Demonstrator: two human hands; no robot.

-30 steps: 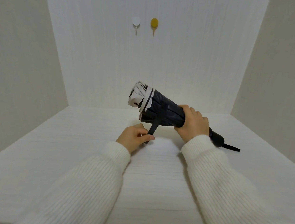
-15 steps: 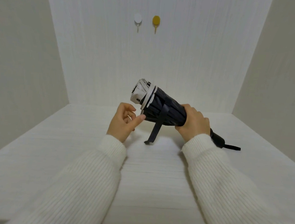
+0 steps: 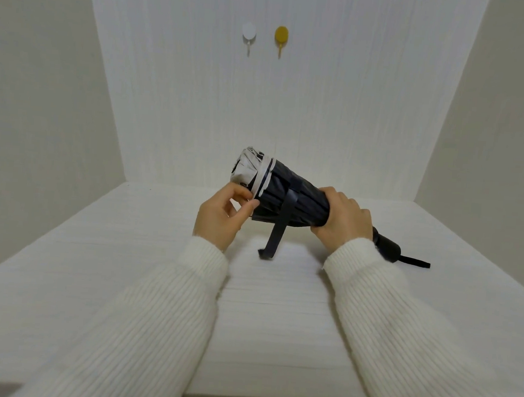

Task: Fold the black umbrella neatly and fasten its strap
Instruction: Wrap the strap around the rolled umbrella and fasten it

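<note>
The right hand (image 3: 342,217) is wrapped tight around the narrow end of the black umbrella (image 3: 289,199), fingers curled over the top of the folded cloth and thumb underneath. The left hand (image 3: 221,215) sits at the wide end, thumb and fingertips pinching the pale rim (image 3: 262,182) of the bunched cloth at its lower edge. Between the two hands the umbrella is held above the white table (image 3: 123,265), tilted, with the wide pale end up toward 10 o'clock and the handle (image 3: 387,247) down toward 4 o'clock. Whether the handle rests on the table I cannot tell. A short wrist loop (image 3: 414,261) trails from the handle toward 3 o'clock, lying near the surface.

The strap (image 3: 278,231) is unfastened; it hangs from the middle of the cloth straight down toward 6 o'clock, its free end just at the tabletop between the two white sleeves (image 3: 401,319).

Outward from the hands, the white back wall rises at 12 o'clock, carrying two hooks side by side, a white hook (image 3: 248,36) at left and a yellow hook (image 3: 281,38) at right, both well apart from the umbrella. Plain side walls close the space at 9 and 3 o'clock
</note>
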